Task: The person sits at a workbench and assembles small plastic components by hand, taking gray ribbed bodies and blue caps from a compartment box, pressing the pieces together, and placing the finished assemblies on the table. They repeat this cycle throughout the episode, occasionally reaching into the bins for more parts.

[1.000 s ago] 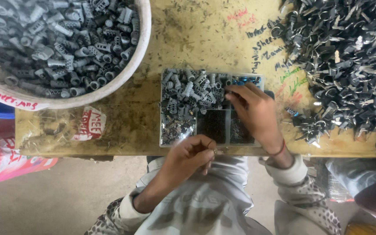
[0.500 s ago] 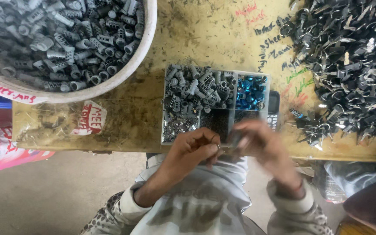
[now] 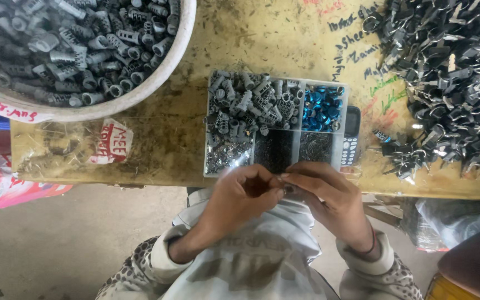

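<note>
Your left hand (image 3: pixel 243 197) and right hand (image 3: pixel 323 194) meet at the table's near edge, fingertips pinching a small part (image 3: pixel 285 189) — keep it over the compartment tray (image 3: pixel 276 125) — press squarely.

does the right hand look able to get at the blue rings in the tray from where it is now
Probably yes. The right hand sits at the table edge just below the compartment tray, and the blue rings lie uncovered in its upper right compartment with nothing above them. It is busy, though, fingers meeting the left hand.
</note>
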### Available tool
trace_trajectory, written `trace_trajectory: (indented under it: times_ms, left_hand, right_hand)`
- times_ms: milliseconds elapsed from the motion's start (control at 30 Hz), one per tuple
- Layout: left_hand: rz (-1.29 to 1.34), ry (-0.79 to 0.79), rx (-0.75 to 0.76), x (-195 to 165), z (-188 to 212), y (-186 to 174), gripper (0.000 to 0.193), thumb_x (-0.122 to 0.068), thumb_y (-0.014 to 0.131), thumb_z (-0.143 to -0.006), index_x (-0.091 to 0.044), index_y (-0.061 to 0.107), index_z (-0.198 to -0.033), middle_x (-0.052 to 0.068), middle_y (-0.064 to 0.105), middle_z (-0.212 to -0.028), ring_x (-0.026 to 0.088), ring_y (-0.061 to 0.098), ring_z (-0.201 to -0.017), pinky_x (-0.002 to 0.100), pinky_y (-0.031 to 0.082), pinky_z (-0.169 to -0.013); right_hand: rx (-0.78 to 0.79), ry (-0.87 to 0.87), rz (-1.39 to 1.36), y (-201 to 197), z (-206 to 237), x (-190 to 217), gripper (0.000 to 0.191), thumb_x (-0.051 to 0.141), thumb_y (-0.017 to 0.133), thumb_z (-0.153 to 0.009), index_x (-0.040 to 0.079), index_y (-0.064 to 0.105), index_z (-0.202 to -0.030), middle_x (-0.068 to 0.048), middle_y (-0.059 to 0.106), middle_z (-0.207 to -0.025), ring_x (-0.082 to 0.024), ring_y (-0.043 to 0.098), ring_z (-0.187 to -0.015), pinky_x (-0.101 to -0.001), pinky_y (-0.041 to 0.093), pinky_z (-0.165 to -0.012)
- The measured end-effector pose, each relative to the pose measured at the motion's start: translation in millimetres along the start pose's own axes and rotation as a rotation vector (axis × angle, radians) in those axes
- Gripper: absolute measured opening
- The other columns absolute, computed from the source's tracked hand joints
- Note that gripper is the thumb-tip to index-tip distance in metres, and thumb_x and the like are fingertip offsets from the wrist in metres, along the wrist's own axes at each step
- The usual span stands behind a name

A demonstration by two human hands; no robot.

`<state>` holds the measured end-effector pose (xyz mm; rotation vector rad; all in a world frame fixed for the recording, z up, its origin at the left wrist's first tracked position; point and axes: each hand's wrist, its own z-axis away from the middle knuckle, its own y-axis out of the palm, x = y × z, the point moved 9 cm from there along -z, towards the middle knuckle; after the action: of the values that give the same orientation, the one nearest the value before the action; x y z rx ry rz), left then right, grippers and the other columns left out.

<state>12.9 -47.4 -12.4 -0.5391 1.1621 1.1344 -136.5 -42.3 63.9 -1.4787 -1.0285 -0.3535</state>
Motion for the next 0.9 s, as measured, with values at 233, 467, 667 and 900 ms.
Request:
trace_trajectory:
  times_ms: [233, 467, 667, 900]
  left_hand:
    - [-0.062, 0.166, -0.130, -17.2, 6.4, -6.8, 0.010, -0.008, 0.077, -0.088, 0.000, 0.071, -0.091, 0.000, 0.072, -0.076, 0.000, 0.059, -0.062, 0.017, 0.046, -0.052]
    - [-0.098, 0.195, -0.151, -23.0, 12.6, -6.5, 0.008, -0.005, 0.076, -0.087, -0.001, 0.071, -0.091, 0.000, 0.072, -0.079, 0.001, 0.061, -0.061, 0.017, 0.048, -0.051]
    - [-0.086, 0.041, -0.075, -5.8, 0.9, -10.2, 0.009, -0.004, 0.078, -0.085, -0.001, 0.071, -0.087, 0.004, 0.070, -0.073, 0.002, 0.056, -0.060, 0.018, 0.043, -0.050]
    - [-0.093, 0.440, -0.101, -39.8, 3.7, 2.2, 0.019, 0.006, 0.067, -0.091, 0.000, 0.064, -0.109, 0.011, 0.067, -0.105, 0.015, 0.072, -0.087, 0.025, 0.067, -0.073]
  right_hand:
    - [-0.062, -0.066, 0.026, -2.5, 3.4, 7.9, 0.038, -0.003, 0.081, -0.080, 0.008, 0.072, -0.115, -0.010, 0.069, -0.116, -0.023, 0.073, -0.102, -0.0303, 0.062, -0.085]
    - [-0.031, -0.080, -0.010, 2.0, 4.9, 3.7, 0.040, -0.008, 0.080, -0.079, 0.008, 0.074, -0.115, -0.010, 0.070, -0.115, -0.022, 0.073, -0.101, -0.0302, 0.062, -0.084]
    - [-0.065, -0.132, 0.038, 0.6, 4.0, 6.9, 0.037, -0.011, 0.076, -0.079, 0.007, 0.076, -0.111, -0.010, 0.070, -0.113, -0.022, 0.073, -0.096, -0.0305, 0.062, -0.079]
    - [-0.176, -0.112, 0.299, 6.0, -1.9, 15.2, 0.024, 0.006, 0.089, -0.081, 0.001, 0.076, -0.100, -0.009, 0.070, -0.100, -0.018, 0.071, -0.077, -0.0316, 0.058, -0.063]
